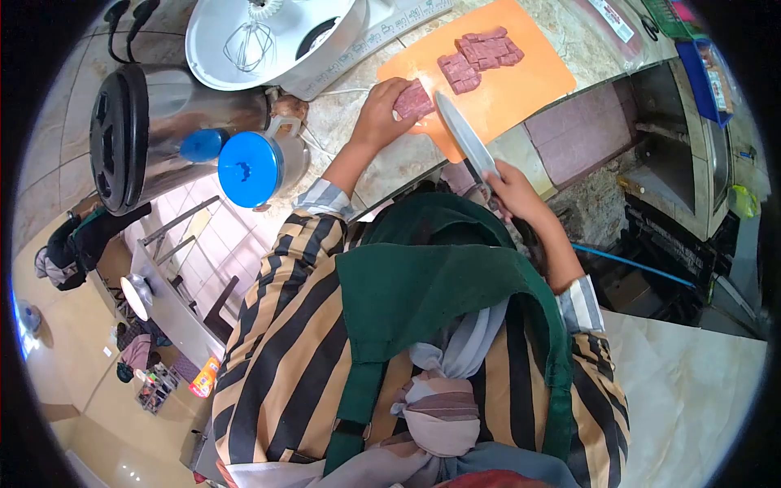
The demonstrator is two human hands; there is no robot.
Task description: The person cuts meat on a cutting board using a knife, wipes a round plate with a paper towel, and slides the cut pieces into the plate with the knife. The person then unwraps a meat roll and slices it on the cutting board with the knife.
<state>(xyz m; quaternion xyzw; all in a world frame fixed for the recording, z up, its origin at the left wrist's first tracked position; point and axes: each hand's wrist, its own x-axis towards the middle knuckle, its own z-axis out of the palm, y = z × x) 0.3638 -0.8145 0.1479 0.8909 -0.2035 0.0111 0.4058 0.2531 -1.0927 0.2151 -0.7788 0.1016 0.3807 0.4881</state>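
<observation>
Pink meat block (414, 99) lies near the left edge of the orange mat (533, 102), grasped by the left grip (378, 114); the knife (465, 136), clasped in the right grip (512, 189), slants just right of it, tip farthest out.

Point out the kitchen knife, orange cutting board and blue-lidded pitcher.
Kitchen knife (465, 135): head view, middle of the blade.
Orange cutting board (512, 99): head view, bare top surface.
Blue-lidded pitcher (259, 161): head view, on the blue lid.

Tiled counter (399, 163), orange cutting board (508, 102) lying flat, blue-lidded jug (262, 167), white cable (348, 90).
</observation>
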